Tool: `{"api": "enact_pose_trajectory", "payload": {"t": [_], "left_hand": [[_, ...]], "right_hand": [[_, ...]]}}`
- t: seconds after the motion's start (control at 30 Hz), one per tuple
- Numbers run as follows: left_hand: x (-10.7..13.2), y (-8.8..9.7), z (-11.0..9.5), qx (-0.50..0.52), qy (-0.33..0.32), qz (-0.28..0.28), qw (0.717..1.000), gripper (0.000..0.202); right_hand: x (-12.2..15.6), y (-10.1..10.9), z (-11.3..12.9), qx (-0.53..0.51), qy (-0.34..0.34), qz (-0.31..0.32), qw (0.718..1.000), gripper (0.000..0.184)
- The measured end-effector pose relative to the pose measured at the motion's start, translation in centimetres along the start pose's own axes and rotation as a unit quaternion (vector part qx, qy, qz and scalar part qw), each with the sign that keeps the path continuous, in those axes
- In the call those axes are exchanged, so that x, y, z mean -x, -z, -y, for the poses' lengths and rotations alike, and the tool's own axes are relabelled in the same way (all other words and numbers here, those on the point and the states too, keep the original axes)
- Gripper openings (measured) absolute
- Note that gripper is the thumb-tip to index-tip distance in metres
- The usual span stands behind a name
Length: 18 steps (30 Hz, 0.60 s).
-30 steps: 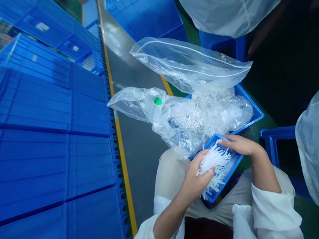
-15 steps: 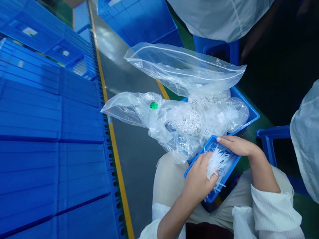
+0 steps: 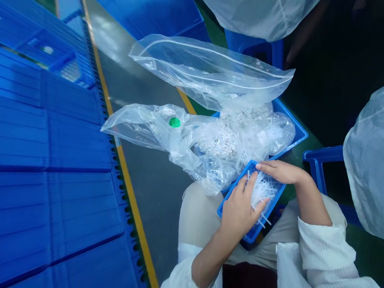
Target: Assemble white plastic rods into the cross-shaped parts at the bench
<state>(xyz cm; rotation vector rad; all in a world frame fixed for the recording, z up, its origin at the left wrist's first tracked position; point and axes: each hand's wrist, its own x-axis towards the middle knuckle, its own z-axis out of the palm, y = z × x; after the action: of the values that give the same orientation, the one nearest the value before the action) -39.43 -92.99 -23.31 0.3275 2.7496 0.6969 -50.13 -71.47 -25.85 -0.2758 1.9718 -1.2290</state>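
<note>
A small blue plastic tray (image 3: 254, 234) sits slanted over my lap, with a heap of thin white plastic strips (image 3: 264, 188) in it. My left hand (image 3: 242, 205) lies over the near left side of the tray, fingers spread against the strips and thumb apart; its palm side is hidden. With fingers laid over the far right rim, my right hand (image 3: 281, 172) holds the tray. Just beyond are clear plastic bags (image 3: 220, 142) filled with small whitish pieces, resting in a larger blue bin (image 3: 301, 135). One bag carries a green round sticker (image 3: 174, 122).
Stacked blue crates (image 3: 16, 134) line the left, beside a floor with a yellow line (image 3: 132, 188). Another blue crate (image 3: 149, 7) stands at the top. Two people in white clothing are near blue stools (image 3: 323, 161), ahead and to the right.
My left hand has loosened from a bunch of strips, and its fingers are now spread over the heap. My right hand stays on the tray rim. The view has shifted slightly.
</note>
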Motion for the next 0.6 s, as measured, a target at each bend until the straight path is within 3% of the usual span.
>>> {"api": "enact_pose_trajectory", "payload": {"t": [0.1,0.2,0.47,0.6], "left_hand": [[0.1,-0.2,-0.1,-0.014,0.003,-0.002,1.000,0.058],[0.1,-0.1,-0.1,-0.007,0.010,0.003,1.000,0.057],[0.7,1.8,1.0,0.087,-0.053,0.092,0.991,0.122],[0.7,1.6,1.5,0.070,-0.062,0.097,0.991,0.108]], "right_hand": [[-0.2,0.0,-0.2,0.000,-0.005,0.009,1.000,0.062],[-0.3,-0.1,-0.2,0.000,-0.003,0.011,1.000,0.062],[-0.3,0.0,-0.1,0.018,-0.023,0.010,1.000,0.065],[-0.3,0.0,-0.1,0.023,-0.007,0.016,1.000,0.066]]}}
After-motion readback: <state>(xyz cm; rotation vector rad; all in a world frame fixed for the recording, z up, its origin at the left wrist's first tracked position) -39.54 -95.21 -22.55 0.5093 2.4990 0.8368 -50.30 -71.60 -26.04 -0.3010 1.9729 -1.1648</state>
